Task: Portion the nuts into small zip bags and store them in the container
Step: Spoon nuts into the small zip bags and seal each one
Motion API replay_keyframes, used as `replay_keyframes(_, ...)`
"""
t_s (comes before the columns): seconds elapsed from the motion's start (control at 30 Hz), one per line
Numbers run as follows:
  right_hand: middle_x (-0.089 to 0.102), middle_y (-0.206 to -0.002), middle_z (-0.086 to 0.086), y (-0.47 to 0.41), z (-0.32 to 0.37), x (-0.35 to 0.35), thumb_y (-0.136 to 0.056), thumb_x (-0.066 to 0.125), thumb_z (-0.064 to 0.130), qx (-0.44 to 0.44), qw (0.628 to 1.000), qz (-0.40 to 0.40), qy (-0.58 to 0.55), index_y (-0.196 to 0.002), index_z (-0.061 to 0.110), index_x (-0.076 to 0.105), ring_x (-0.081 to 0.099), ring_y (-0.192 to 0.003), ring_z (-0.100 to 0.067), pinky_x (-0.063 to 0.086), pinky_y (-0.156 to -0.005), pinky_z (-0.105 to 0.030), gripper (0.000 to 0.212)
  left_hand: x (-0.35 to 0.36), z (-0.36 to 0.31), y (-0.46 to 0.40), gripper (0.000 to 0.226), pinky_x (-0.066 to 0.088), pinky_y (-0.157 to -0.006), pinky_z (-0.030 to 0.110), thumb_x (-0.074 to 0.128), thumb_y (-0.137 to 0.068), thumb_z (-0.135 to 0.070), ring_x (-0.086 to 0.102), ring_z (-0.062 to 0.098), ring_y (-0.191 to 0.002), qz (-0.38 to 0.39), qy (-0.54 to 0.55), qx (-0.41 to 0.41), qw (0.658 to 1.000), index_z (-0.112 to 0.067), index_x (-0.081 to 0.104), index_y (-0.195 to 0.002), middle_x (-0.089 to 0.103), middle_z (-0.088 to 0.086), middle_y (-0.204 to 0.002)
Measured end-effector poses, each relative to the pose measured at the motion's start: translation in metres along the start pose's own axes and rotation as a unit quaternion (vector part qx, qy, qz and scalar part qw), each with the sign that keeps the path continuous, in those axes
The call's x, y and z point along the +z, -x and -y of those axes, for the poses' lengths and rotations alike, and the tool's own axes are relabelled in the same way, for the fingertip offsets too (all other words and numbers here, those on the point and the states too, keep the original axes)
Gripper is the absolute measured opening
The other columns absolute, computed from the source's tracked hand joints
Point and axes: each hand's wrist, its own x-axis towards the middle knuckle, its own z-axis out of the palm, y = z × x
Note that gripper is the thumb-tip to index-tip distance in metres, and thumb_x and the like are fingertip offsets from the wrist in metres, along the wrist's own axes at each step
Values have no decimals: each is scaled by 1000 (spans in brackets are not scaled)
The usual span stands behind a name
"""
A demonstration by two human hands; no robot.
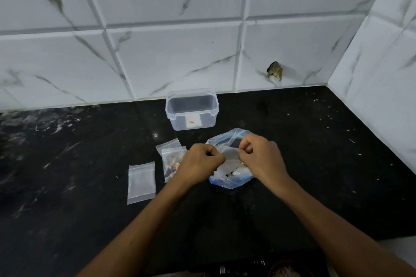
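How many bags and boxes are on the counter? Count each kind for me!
Small zip bags: 3, one empty, one with nuts, one held
Big bag: 1
Clear box: 1
Total: 5

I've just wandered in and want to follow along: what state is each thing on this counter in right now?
Container: lid off, empty, upright by the wall.
Filled small bags: holding nuts, lying flat.
Empty small bag: flat, unfilled.
Large bag: open.
Small bag: pinched over the large bag.
Left hand: pinching it.
Right hand: pinching it.
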Motion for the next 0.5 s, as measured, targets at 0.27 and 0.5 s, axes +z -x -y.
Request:
replay_keyframes(0.27, 67, -62, 1, -14, 17, -25, -83, 66, 11, -12, 999, -6, -43, -75, 18, 61, 65, -53, -6, 57, -57, -25, 11, 5, 8, -1, 106, 36, -110, 34, 84, -64, -53, 35, 12, -137, -23, -61, 127, 990, -27, 27, -150, 38, -4, -151)
replay_keyframes(0.5, 69, -65, 1, -22, 27, -30, -84, 66, 11, -35, 996, 44, -64, -81, 18, 64, 66, -54, -4, 55, -54, -19, 8, 5, 6, -8, 82, 49, -93, 33, 82, -66, -50, 53, 13, -114, -88, -46, 160, 982, -25, 43, -133, 56, -6, -126)
